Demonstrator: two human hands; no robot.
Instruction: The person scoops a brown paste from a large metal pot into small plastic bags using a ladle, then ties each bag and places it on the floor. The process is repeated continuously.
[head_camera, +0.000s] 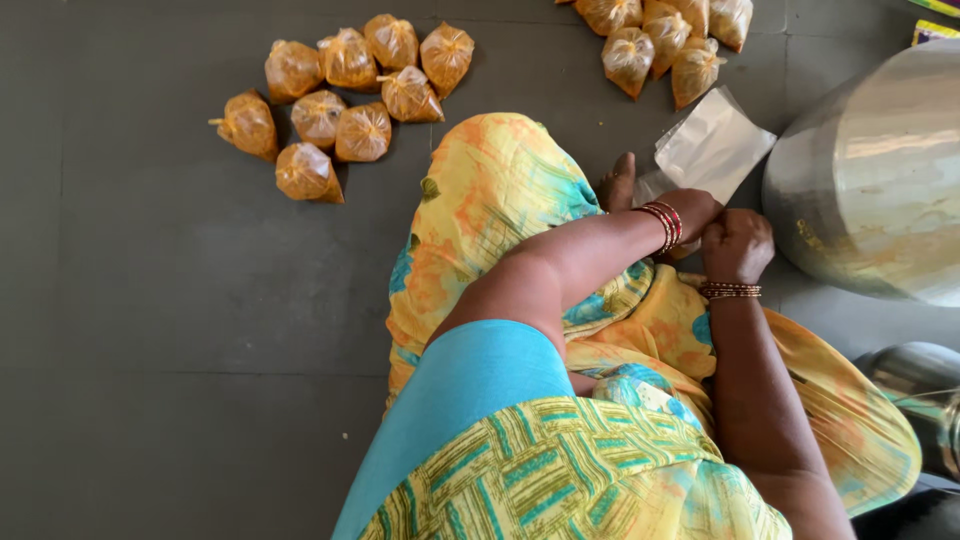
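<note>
I see my left hand (690, 212) and right hand (737, 246) touching, knuckles up, over my lap. An empty clear bag (712, 148) lies on the floor (180, 300) at twelve o'clock from them, its near edge slipping under my left fingers; I cannot tell if either hand's fingers are clenched on it. A steel pot (870, 180) stands at three o'clock. Filled orange bags (335, 105) sit well apart at ten o'clock, more (665, 40) near twelve.
</note>
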